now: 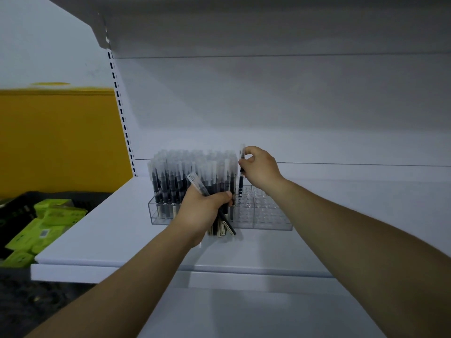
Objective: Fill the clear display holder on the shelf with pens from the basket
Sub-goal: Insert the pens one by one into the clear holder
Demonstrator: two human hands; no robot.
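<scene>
Clear display holder (pixel 268 219) mostly full; right hand (pixel 260 167) pinches one pen (pixel 241 178) upright, seemingly entering a slot; left hand (pixel 202 208) grips pen bundle (pixel 220 226).

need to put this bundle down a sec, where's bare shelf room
Bare shelf right of the clear holder, and left of it to the shelf edge. Crowded mid-holder: standing pens, left hand gripping a bundle, right hand pinching one pen.
</scene>
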